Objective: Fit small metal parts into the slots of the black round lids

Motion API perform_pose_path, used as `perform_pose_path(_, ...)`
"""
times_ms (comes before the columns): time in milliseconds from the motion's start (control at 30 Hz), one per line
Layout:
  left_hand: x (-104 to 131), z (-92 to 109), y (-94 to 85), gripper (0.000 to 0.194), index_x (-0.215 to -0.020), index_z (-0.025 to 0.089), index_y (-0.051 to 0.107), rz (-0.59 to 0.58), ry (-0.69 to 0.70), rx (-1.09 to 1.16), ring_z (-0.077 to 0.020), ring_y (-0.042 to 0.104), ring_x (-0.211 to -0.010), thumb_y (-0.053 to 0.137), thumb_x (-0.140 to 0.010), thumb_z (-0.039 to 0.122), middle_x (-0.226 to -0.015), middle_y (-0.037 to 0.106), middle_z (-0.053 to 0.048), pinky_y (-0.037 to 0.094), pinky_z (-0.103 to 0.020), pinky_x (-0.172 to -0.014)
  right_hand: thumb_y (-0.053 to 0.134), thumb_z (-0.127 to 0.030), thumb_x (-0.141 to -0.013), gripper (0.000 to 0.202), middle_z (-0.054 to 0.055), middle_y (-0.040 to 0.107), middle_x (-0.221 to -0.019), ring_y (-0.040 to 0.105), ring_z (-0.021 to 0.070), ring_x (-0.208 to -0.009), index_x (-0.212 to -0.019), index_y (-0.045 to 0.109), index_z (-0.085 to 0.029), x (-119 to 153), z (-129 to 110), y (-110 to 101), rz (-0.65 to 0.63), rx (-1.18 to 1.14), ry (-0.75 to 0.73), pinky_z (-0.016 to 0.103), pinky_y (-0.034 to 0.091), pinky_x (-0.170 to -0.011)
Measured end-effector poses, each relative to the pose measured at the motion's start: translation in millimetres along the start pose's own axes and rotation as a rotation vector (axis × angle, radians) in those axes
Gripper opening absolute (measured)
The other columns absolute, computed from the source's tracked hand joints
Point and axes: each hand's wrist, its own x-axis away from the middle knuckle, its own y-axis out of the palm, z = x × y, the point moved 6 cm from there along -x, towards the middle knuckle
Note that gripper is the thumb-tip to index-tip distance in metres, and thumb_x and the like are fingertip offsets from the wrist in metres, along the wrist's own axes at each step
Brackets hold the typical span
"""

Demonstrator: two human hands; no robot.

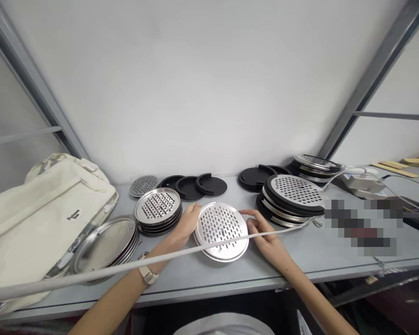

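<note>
A round metal disc with rows of slots [222, 229] is in front of me at the middle of the table, tilted slightly toward me. My left hand [187, 222] grips its upper left edge, the fingers partly hidden behind it. At its right edge is my right hand [263, 232], with the index finger stretched to the rim and the other fingers curled. Left of the disc stands a stack of similar metal grater discs [158, 206]. To the right, a taller stack alternates black rings and metal discs, topped by a perforated disc [296, 190].
Plain metal plates [104, 244] are piled at the left beside a cream bag [52, 209]. Black round pieces [212, 185] and a grey perforated disc [144, 185] lie near the wall. A white cable [125, 267] crosses the view in front. Another stack [314, 163] stands back right.
</note>
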Motion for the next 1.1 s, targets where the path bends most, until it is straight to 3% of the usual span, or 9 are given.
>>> perform_pose_path(200, 4.3, 14.1, 0.9, 0.026, -0.072, 0.021, 0.046, -0.015, 0.141, -0.304, -0.0161, 0.054, -0.068, 0.031, -0.091, 0.029, -0.068, 0.055, 0.000, 0.042, -0.030, -0.068, 0.040, -0.040, -0.091, 0.029, -0.003, 0.045, -0.061, 0.042, 0.0130, -0.055, -0.110, 0.050, -0.022, -4.6, 10.1, -3.4, 0.043, -0.014, 0.051, 0.024, 0.036, -0.051)
perform_pose_path(400, 4.7, 14.8, 4.1, 0.024, -0.081, 0.021, 0.045, -0.085, 0.252, -0.492, -0.0164, 0.055, -0.066, 0.036, -0.091, 0.040, -0.069, 0.055, 0.001, 0.039, -0.028, -0.063, 0.041, -0.042, -0.091, 0.026, -0.003, 0.046, -0.061, 0.042, 0.0134, -0.054, -0.102, 0.050, -0.021, -10.6, 25.4, -3.1, 0.074, 0.033, 0.045, 0.025, 0.034, -0.050)
perform_pose_path(567, 3.4, 13.2, 5.1, 0.021, -0.082, 0.020, 0.044, -0.057, 0.339, -0.558, -0.0181, 0.055, -0.085, 0.037, -0.092, 0.038, -0.085, 0.054, -0.003, 0.042, -0.032, -0.079, 0.043, -0.043, -0.090, 0.025, -0.003, 0.043, -0.061, 0.043, 0.0137, -0.056, -0.096, 0.051, -0.020, -12.7, 26.2, -4.7, 0.116, 0.120, -0.001, 0.025, 0.036, -0.052)
perform_pose_path(700, 5.3, 14.5, 5.2, 0.020, -0.083, 0.019, 0.044, -0.052, 0.335, -0.594, -0.0182, 0.054, -0.087, 0.036, -0.092, 0.035, -0.089, 0.053, -0.004, 0.041, -0.032, -0.082, 0.044, -0.044, -0.090, 0.026, -0.003, 0.042, -0.061, 0.043, 0.0131, -0.056, -0.096, 0.051, -0.019, -12.0, 25.1, -2.9, 0.103, 0.107, 0.018, 0.025, 0.036, -0.052)
perform_pose_path(1100, 8.2, 18.5, 2.2, 0.020, -0.080, 0.019, 0.051, -0.031, 0.278, -0.721, -0.0166, 0.057, -0.076, 0.043, -0.089, 0.035, -0.080, 0.058, -0.002, 0.039, -0.027, -0.067, 0.046, -0.045, -0.088, 0.028, -0.004, 0.041, -0.060, 0.042, 0.0128, -0.055, -0.095, 0.049, -0.019, -11.3, 24.1, 0.4, 0.054, 0.159, 0.027, 0.025, 0.034, -0.053)
